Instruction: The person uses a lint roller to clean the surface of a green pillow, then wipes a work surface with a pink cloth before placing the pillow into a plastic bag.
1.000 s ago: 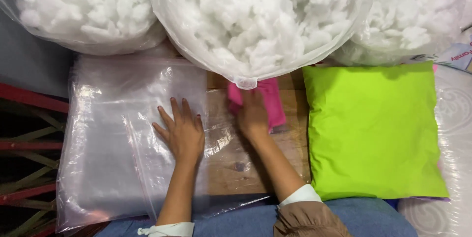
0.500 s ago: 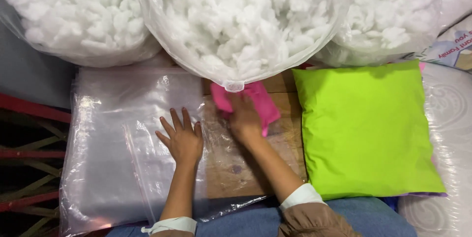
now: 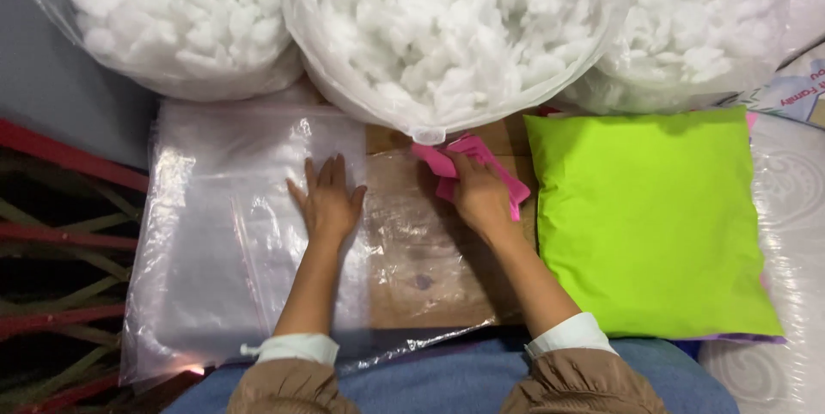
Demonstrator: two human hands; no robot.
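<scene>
My left hand (image 3: 326, 199) lies flat, open on plastic bags (image 3: 215, 242); right hand (image 3: 479, 195) grasps pink cloth (image 3: 468, 165), unstuffed; green pillow (image 3: 649, 216) done.

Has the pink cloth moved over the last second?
Yes. The pink cloth, gripped by the right hand, was bunched up and pulled left, away from the green pillow and toward the knot of the middle stuffing bag.

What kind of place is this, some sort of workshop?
Probably a small cushion-making workspace. Big clear bags of white stuffing stand at the back, a finished lime-green cushion lies beside a stack of clear plastic bags, and the right hand holds pink fabric.
</scene>
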